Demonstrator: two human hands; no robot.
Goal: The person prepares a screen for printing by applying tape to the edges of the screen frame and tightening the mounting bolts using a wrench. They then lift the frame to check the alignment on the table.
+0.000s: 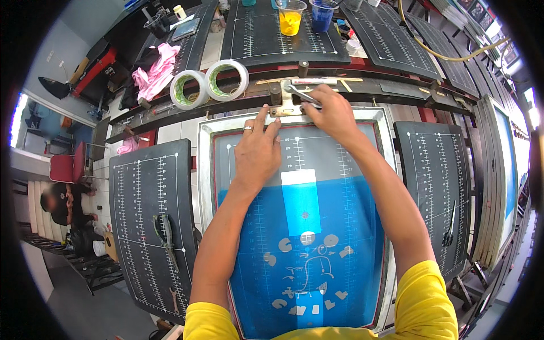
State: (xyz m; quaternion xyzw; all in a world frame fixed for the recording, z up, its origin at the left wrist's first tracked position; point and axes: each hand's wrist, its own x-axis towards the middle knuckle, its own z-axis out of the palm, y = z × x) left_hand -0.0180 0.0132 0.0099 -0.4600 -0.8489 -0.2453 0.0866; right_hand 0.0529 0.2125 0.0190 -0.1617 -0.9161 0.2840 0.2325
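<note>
While the fingers of my right hand [331, 113] are clenched around one silver wrench [304, 97], the fingers of my left hand [258, 148] lie outstretched, gripping nothing, with their tips resting at the top edge of one metal frame [205, 181]; one ring [247, 128] circles a left finger. Between my two sets of fingers sits one pale metal bracket [287, 102], and the wrench's head is over it; whether it grips a bolt, I cannot tell. Below my fingers and under both forearms stretches the frame's one mesh [351, 226], grey near my fingertips and blue farther down, with small pale shapes in the blue part. Just beyond my right fingertips lies one white marker [309, 81]. Up and to the left of my left fingers, two rolls of clear tape [242, 79] lean side by side, and past them is one heap of pink cloth [156, 73]. Well beyond my fingers stand two plastic cups near each other, one of yellow liquid [290, 24] and one of blue [322, 20]. Two black boards with white scales flank the frame: the one left of my left fingers [136, 226] carries one dark-handled tool [163, 231] and one small spanner [174, 299]; the one right of my right fingers [425, 187] carries one pair of scissors [450, 226]. Far left of my fingers is one other person [65, 207].
</note>
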